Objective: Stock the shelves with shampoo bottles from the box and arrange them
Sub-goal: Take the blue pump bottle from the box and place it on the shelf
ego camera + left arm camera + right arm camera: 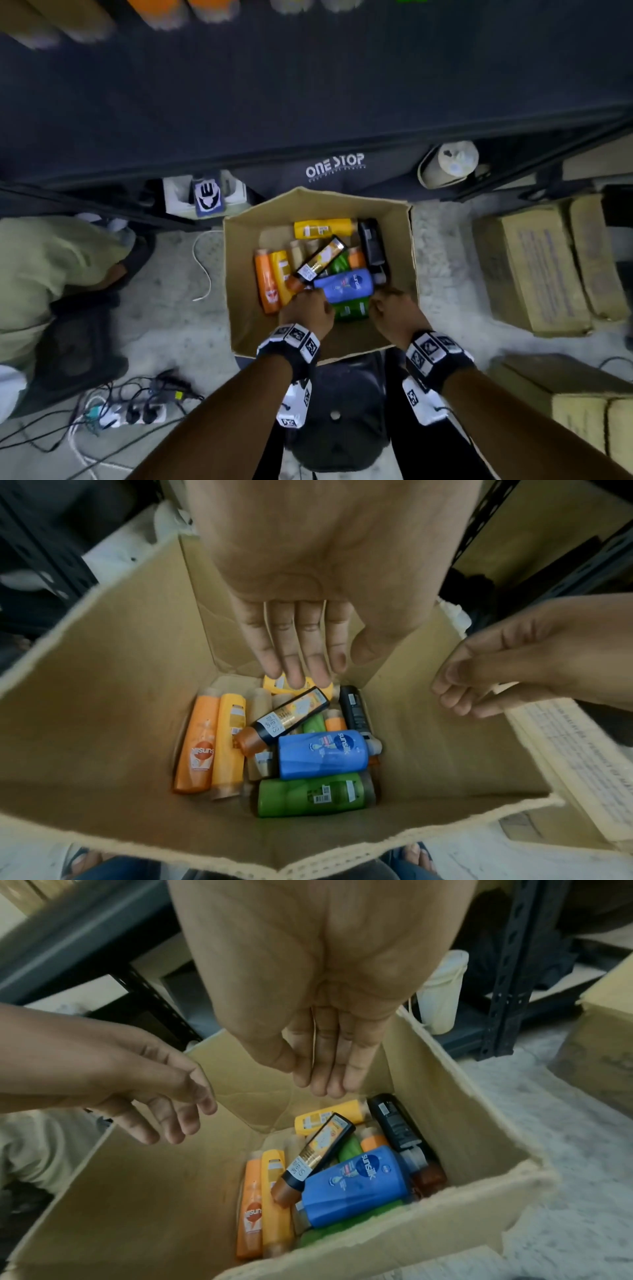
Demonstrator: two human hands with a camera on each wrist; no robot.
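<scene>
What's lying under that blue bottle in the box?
The blue bottle rests on a green bottle and partly on a tan one. Anything deeper in the box is covered.

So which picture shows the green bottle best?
The left wrist view. There the green bottle lies in full sight at the near end of the box, barcode showing. In the head view the hands and the blue bottle cover most of it; in the right wrist view the box edge hides most of it.

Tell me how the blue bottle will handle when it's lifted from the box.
The blue bottle looks like rigid plastic, so it should keep its shape. Its glossy, rounded body may slip. It lies on top of the green bottle, so it should probably come free without snagging.
</scene>
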